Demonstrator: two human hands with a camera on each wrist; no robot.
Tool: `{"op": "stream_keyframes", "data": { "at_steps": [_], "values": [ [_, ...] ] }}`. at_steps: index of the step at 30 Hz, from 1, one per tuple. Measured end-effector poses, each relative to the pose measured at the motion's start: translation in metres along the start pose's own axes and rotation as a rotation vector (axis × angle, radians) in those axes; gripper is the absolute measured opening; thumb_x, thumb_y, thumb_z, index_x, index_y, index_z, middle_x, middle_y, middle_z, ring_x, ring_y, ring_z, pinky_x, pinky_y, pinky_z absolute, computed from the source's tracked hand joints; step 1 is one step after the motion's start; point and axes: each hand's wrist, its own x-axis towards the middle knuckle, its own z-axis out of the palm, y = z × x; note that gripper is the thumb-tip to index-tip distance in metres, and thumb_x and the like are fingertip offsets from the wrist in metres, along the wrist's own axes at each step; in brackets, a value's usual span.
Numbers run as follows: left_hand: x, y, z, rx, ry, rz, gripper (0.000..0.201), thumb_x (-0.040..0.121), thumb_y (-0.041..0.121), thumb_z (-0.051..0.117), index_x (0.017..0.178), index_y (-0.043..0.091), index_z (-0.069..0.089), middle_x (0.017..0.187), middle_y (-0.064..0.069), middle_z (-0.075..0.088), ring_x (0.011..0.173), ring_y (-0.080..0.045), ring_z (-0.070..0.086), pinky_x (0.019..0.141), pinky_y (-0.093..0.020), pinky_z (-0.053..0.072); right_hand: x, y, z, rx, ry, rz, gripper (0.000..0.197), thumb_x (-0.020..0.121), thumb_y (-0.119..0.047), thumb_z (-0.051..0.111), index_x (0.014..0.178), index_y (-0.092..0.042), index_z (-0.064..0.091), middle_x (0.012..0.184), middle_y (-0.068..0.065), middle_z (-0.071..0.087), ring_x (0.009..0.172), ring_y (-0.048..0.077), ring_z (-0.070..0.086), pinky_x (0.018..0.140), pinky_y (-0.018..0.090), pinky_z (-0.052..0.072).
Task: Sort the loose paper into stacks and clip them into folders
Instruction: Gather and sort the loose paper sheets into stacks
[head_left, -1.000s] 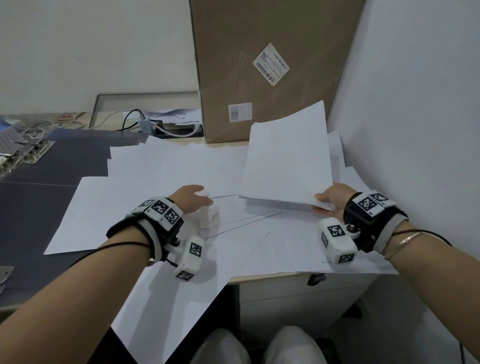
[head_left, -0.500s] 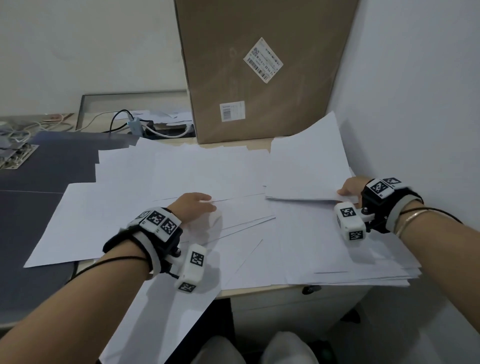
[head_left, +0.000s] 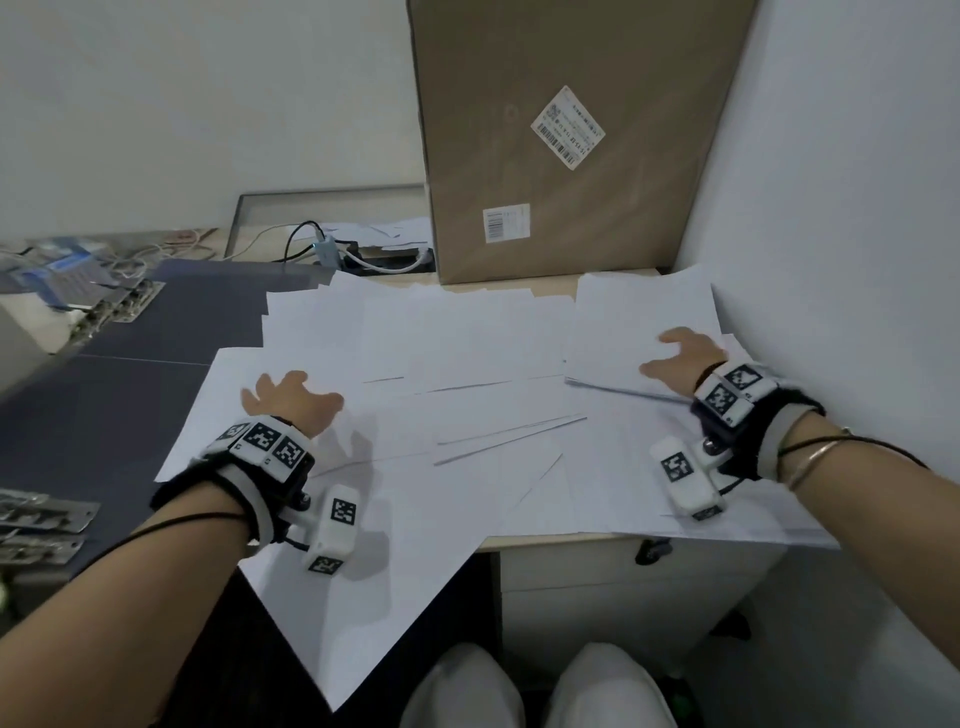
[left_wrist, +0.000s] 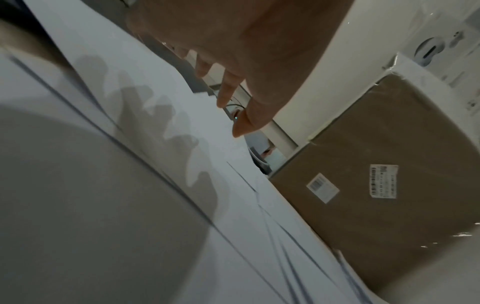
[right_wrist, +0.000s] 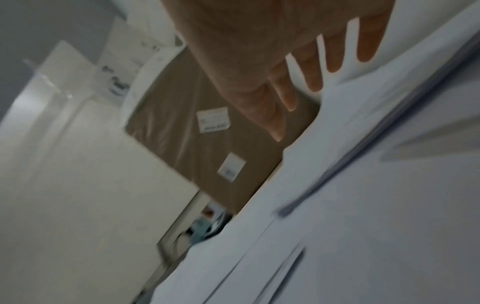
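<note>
Loose white paper sheets (head_left: 467, 364) lie spread and overlapping across the desk, some hanging over its front edge. A small stack of sheets (head_left: 639, 317) lies at the right by the wall. My right hand (head_left: 680, 353) hovers just over the near edge of that stack, fingers spread and straight (right_wrist: 314, 67), holding nothing. My left hand (head_left: 291, 397) hovers over the sheets at the left, fingers spread (left_wrist: 228, 90), its shadow falling on the paper (left_wrist: 161, 115). No folder or clip is in view.
A tall brown cardboard box (head_left: 566, 135) stands against the wall behind the paper. Cables and an adapter (head_left: 332, 249) lie at its left. A dark mat (head_left: 104, 374) covers the left side of the desk, with metal parts (head_left: 36, 514) on it. The wall (head_left: 857, 208) is close on the right.
My right hand has laid the lifted stack flat by the wall and let go, fingers now spread. My left hand has left the sheet it touched and moved left, opening wide.
</note>
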Motion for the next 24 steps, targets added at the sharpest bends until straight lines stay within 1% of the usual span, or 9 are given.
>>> {"op": "stream_keyframes", "data": {
  "at_steps": [2,3,7,9,12,16,18,21,24],
  "values": [
    [-0.001,-0.011,0.001,0.062,-0.047,-0.061,0.075,0.087,0.045,0.058,0.15,0.022,0.025,0.16,-0.014,0.0,0.147,-0.036,-0.006,0.119,-0.049,0.003,-0.024,-0.026,0.021,0.05,-0.141,-0.171,0.06,0.084,-0.025,0.066,0.137,-0.014,0.042,0.144,0.01,0.041,0.13,0.028,0.043,0.102,0.031,0.036],
    [-0.002,-0.015,0.002,0.069,-0.077,-0.077,0.078,0.088,0.048,0.058,0.151,0.021,0.021,0.16,-0.015,-0.003,0.146,-0.039,-0.007,0.118,-0.05,0.005,-0.036,-0.038,0.033,0.05,-0.224,-0.238,0.061,0.085,-0.025,0.065,0.14,-0.013,0.039,0.146,0.008,0.039,0.133,0.025,0.04,0.105,0.03,0.033],
    [-0.016,-0.012,0.012,0.08,-0.225,-0.038,0.088,0.09,0.053,0.054,0.153,0.012,0.009,0.158,-0.024,0.004,0.145,-0.042,0.013,0.116,-0.044,0.015,-0.068,-0.07,0.079,-0.149,-0.449,-0.324,0.073,0.091,-0.035,0.057,0.149,-0.01,0.02,0.156,0.008,0.022,0.142,0.022,0.026,0.111,0.028,0.024],
    [-0.02,-0.005,0.021,0.088,-0.256,0.004,0.092,0.088,0.061,0.05,0.153,0.015,0.006,0.159,-0.021,0.002,0.145,-0.041,0.011,0.117,-0.044,0.013,-0.078,-0.079,0.094,-0.247,-0.492,-0.322,0.074,0.092,-0.036,0.052,0.149,-0.007,0.015,0.157,0.012,0.012,0.145,0.026,0.014,0.114,0.034,0.02],
    [-0.023,0.007,0.03,0.025,-0.363,0.09,0.107,0.073,0.078,0.045,0.154,0.022,0.005,0.161,-0.014,0.006,0.146,-0.037,0.012,0.119,-0.047,0.012,-0.088,-0.089,0.105,-0.274,-0.512,-0.334,0.076,0.093,-0.035,0.05,0.149,-0.005,0.009,0.158,0.013,-0.002,0.147,0.027,-0.003,0.117,0.039,0.014],
    [-0.028,0.021,0.032,-0.434,-0.445,0.131,0.092,0.087,0.039,0.063,0.154,0.016,0.004,0.159,-0.01,0.018,0.144,-0.03,0.024,0.117,-0.044,0.023,-0.098,-0.098,0.107,-0.2,-0.49,-0.356,0.071,0.093,-0.029,0.05,0.148,-0.003,0.013,0.158,0.014,0.002,0.147,0.026,0.001,0.116,0.038,0.014],
    [-0.027,0.022,0.032,-0.556,-0.439,0.111,0.09,0.087,0.032,0.064,0.154,0.017,0.006,0.159,-0.009,0.019,0.143,-0.029,0.026,0.116,-0.044,0.025,-0.099,-0.097,0.108,-0.152,-0.494,-0.38,0.063,0.093,-0.024,0.051,0.145,-0.003,0.023,0.157,0.013,0.009,0.147,0.024,0.006,0.117,0.038,0.015],
    [-0.025,0.02,0.031,-0.653,-0.369,0.08,0.081,0.088,0.024,0.063,0.152,0.013,0.015,0.157,-0.011,0.025,0.141,-0.027,0.031,0.116,-0.04,0.026,-0.1,-0.093,0.112,-0.092,-0.543,-0.443,0.066,0.092,-0.024,0.054,0.149,-0.012,0.022,0.16,0.006,0.004,0.148,0.018,0.004,0.12,0.037,0.008],
    [-0.022,0.02,0.028,-0.643,-0.252,0.097,0.065,0.09,0.016,0.06,0.148,0.009,0.031,0.151,-0.011,0.035,0.137,-0.026,0.036,0.11,-0.034,0.03,-0.093,-0.09,0.108,0.008,-0.492,-0.442,0.055,0.09,-0.025,0.058,0.141,-0.02,0.04,0.154,0.002,0.029,0.141,0.017,0.029,0.113,0.027,0.023]
  ]
}}
